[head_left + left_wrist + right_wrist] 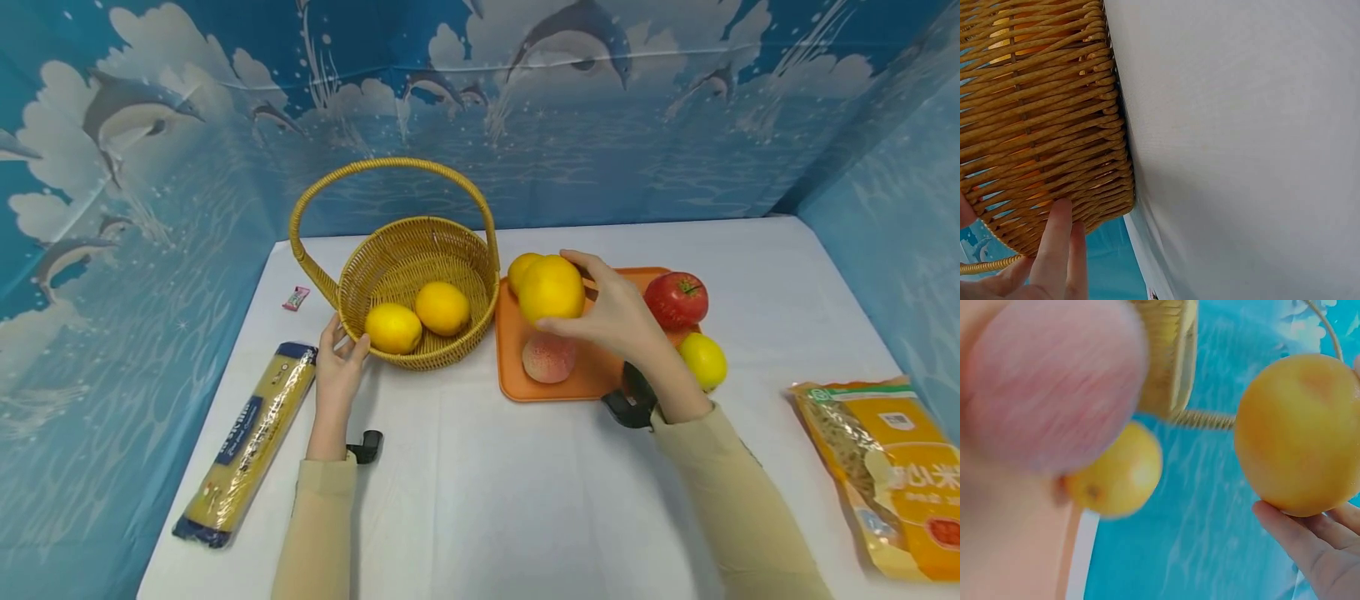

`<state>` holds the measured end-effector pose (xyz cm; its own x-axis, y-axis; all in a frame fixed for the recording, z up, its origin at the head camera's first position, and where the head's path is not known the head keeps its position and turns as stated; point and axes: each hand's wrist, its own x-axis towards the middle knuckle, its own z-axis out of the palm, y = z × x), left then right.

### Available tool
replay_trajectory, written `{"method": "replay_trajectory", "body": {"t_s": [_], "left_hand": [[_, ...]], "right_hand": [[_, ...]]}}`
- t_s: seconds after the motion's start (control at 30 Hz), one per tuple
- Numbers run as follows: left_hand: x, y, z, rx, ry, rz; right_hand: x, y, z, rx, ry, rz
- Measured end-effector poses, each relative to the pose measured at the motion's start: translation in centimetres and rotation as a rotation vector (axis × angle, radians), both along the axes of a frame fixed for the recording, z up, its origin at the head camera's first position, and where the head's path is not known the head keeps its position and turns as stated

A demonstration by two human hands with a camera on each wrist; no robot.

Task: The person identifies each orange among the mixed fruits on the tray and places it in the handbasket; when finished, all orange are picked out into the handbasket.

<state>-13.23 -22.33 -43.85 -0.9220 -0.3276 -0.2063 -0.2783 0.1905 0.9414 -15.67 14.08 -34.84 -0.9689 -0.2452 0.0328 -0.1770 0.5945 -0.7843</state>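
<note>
My left hand [340,367] holds the near left rim of a tan woven basket [397,258] with a tall arched handle. In the left wrist view, fingers [1055,244] lie against the outer weave. Two yellow fruits [393,328] sit inside the basket. Above an orange tray [517,385], my right hand [611,312] grips a large yellow-orange round fruit [552,290] between thumb and fingers. Another yellow fruit [522,268] shows partly behind it. A pink peach [549,357] rests on the tray below, large and blurred in the right wrist view.
On the tray's right side are a red pomegranate-like fruit [677,300] and a yellow-green fruit [703,362]. A long noodle packet [251,446] lies at left, near a small pink wrapped candy [296,298]. An orange grain bag [888,475] lies at far right.
</note>
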Motion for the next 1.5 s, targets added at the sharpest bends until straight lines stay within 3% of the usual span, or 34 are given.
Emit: {"method": "replay_trajectory", "body": {"t_s": [0.2, 0.37, 0.57, 0.73, 0.93, 1.1, 1.5], "left_hand": [[0.0, -0.1, 0.1, -0.013, 0.005, 0.006], [0.0, -0.1, 0.1, -0.017, 0.0, 0.005], [-0.1, -0.1, 0.2, -0.021, -0.017, -0.005], [0.1, 0.0, 0.4, -0.032, -0.021, -0.006], [0.4, 0.0, 0.3, -0.054, -0.009, -0.007], [0.3, 0.1, 0.1, -0.056, -0.001, -0.01], [0.4, 0.0, 0.0, -0.067, -0.003, 0.001]], "right_hand": [[-1.4, -3.9, 0.8, -0.083, -0.003, 0.066], [-2.5, -7.1, 0.9, -0.077, 0.005, 0.127], [-4.3, -10.5, 0.0, -0.013, -0.009, 0.173], [-6.3, -12.6, -1.3, 0.027, -0.003, 0.154], [-8.4, -14.0, -2.2, 0.068, 0.018, 0.097], [-9.3, -14.6, -2.5, 0.096, 0.001, 0.052], [-10.3, -14.6, -3.5, 0.229, 0.042, 0.111]]}}
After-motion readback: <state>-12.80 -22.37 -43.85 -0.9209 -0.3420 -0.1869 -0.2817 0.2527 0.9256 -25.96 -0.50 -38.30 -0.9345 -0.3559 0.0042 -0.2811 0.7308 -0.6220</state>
